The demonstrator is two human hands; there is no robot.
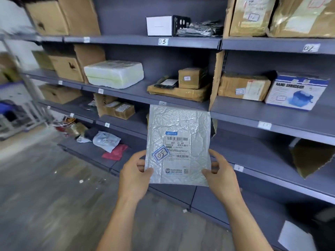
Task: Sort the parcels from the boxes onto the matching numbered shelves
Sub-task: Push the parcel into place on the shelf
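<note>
Head cam: my left hand (135, 175) and right hand (220, 175) each pinch the silver parcel (178, 124) low down, 05 sticker (160, 154) just above my left thumb. Label-reading step, I reckon; next, find the shelf tagged 05.

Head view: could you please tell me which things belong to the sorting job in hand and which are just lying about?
Job in hand: silver parcel marked 05, held at its lower sides by the left hand and right hand; shelf label 03; shelf label 02.
Lying about: Hand Shredder box, white foam block, red bag on a low shelf.
</note>
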